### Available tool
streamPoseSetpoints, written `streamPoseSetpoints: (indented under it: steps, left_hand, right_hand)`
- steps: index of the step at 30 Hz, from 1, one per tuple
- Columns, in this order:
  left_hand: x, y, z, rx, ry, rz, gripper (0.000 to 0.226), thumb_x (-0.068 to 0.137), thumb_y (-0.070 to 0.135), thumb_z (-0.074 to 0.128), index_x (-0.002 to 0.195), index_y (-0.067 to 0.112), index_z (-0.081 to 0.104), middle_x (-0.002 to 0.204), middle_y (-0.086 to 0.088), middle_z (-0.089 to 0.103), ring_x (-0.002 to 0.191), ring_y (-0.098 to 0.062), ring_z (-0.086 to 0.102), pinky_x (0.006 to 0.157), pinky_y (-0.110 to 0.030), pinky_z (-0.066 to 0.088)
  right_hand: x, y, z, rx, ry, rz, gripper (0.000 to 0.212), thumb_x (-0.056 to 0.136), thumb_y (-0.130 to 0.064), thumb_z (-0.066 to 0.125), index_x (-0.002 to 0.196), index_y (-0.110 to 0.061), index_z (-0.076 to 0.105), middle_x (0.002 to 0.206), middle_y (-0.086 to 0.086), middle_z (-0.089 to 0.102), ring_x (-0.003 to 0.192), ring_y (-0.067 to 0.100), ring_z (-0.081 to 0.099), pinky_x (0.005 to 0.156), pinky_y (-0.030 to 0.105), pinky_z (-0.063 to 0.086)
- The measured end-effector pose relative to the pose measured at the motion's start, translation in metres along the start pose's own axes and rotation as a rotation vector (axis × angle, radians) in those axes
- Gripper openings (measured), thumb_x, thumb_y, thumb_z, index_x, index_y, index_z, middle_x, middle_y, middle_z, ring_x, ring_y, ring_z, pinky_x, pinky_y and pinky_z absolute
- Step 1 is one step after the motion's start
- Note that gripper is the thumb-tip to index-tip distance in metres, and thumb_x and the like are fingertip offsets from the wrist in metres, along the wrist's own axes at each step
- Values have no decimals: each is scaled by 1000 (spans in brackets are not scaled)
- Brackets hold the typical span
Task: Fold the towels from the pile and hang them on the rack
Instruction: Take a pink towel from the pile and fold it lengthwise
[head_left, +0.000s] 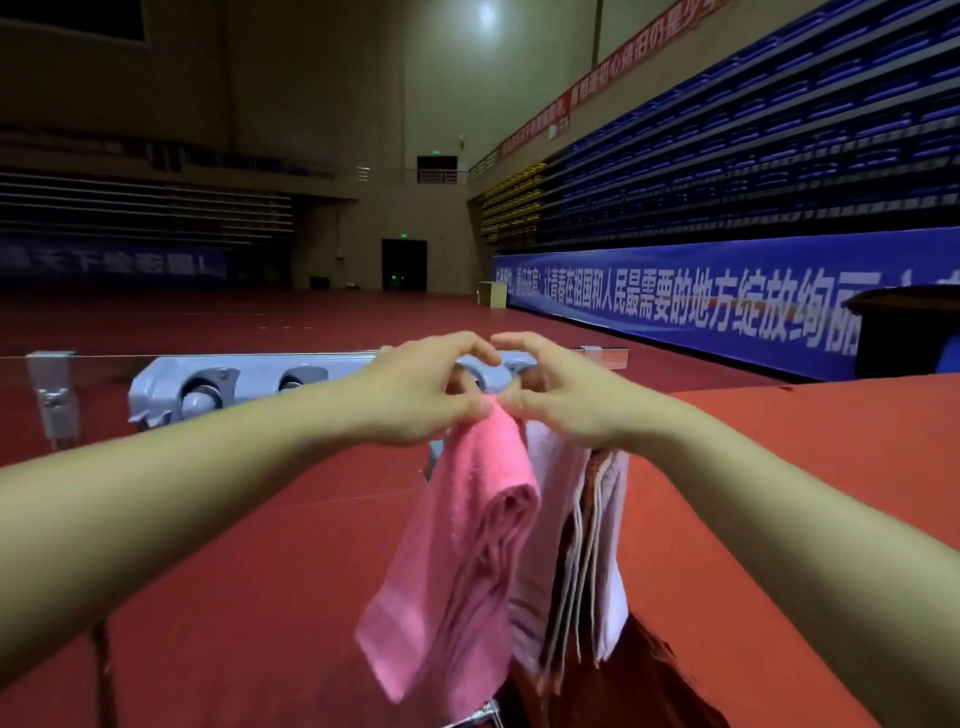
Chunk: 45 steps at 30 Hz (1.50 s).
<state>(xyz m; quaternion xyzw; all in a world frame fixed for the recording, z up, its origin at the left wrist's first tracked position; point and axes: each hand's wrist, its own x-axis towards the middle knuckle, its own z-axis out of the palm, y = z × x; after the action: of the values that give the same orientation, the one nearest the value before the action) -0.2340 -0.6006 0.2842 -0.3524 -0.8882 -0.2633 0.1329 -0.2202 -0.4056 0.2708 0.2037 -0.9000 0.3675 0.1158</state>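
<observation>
Hanging is the step I judge myself to be on: the pink towel (467, 551) is folded and its top is bunched right at one of the grey rack's (249, 379) clip holders, with the rest of it dangling below. My left hand (415, 395) pinches the gathered top of the towel, fingers curled round the cloth just under the holder. My right hand (561, 389) is up against the same spot, fingers bent and half closed, fingertips touching the holder and the towel's top; whether it truly grips the cloth I cannot tell. Just beside the pink towel, on its right, a white towel (550, 499) already hangs from the rack, and further right hangs a lighter folded cloth with brown showing between its layers. Two holders to the left on the rack look free. Next, I think, I need to press the bunched cloth firmly up into the holder until it catches, then let go gently with both hands and see that it hangs without slipping. No pile shows from here.
</observation>
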Motion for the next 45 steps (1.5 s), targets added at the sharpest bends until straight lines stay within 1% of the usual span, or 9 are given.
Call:
streamPoseSetpoints:
  steps: [9, 15, 19, 23, 28, 31, 35, 42, 45]
  left_hand:
    - [71, -15, 15, 11, -96, -160, 46, 89, 36, 66, 131, 28, 47, 74, 18, 69, 56, 0, 56, 86, -41, 44]
    - [69, -20, 32, 233, -2, -211, 45, 88, 48, 59, 128, 34, 45, 97, 11, 71, 78, -11, 58, 102, -42, 30]
    - [62, -21, 38, 399, 165, -160, 44, 85, 47, 60, 126, 38, 47, 97, 15, 71, 104, -15, 61, 92, -38, 36]
    - [58, -21, 42, 306, 258, -52, 44, 83, 35, 65, 124, 40, 49, 83, 23, 70, 97, -9, 63, 89, -36, 40]
    - [61, -20, 36, 132, 88, -158, 43, 80, 26, 66, 120, 35, 55, 81, 22, 71, 90, -8, 65, 85, -35, 51]
    - [69, -2, 26, 152, 109, -142, 35, 83, 25, 62, 114, 39, 52, 84, 26, 70, 69, 3, 60, 71, -28, 49]
    - [81, 48, 38, 9, 211, -37, 32, 85, 29, 59, 115, 40, 55, 86, 27, 67, 88, -7, 64, 87, -38, 52]
    - [85, 159, 148, -224, 142, 219, 28, 82, 42, 60, 109, 41, 56, 96, 25, 66, 100, -9, 63, 94, -39, 49]
    - [77, 205, 212, -347, 50, 311, 29, 85, 34, 63, 113, 39, 59, 99, 24, 66, 83, -9, 59, 89, -36, 49]
  right_hand:
    - [39, 39, -23, -274, 41, 55, 71, 96, -31, 60, 154, -27, 18, 110, -1, 67, 101, 17, 62, 94, 32, 46]
    - [45, 53, -15, -370, 88, 33, 73, 95, -29, 59, 154, -30, 16, 96, -19, 65, 110, 20, 57, 104, 53, 36]
    - [43, 51, -11, -507, 162, 18, 73, 92, -26, 62, 152, -33, 21, 96, -18, 64, 113, 21, 50, 99, 43, 31]
    - [34, 51, -10, -470, 197, -98, 73, 89, -22, 65, 150, -32, 26, 90, -19, 65, 104, 17, 56, 82, 30, 27]
    - [25, 48, -9, -546, 98, -55, 70, 95, -25, 56, 154, -28, 19, 100, -16, 71, 120, 16, 54, 103, 49, 31]
    - [16, 47, -16, -526, 217, -84, 69, 93, -21, 55, 152, -29, 22, 99, -15, 72, 116, 18, 55, 99, 43, 32]
    - [-27, 53, -38, -383, 436, -65, 61, 88, -26, 59, 144, -32, 36, 89, -12, 70, 92, 17, 64, 89, 43, 47]
    - [-189, 99, -91, -304, 764, 271, 41, 91, -24, 60, 131, -28, 52, 86, -6, 72, 84, 8, 65, 83, 29, 48]
    - [-278, 118, -114, -348, 845, 467, 38, 91, -23, 59, 128, -29, 56, 86, -8, 72, 87, 9, 66, 84, 29, 48]
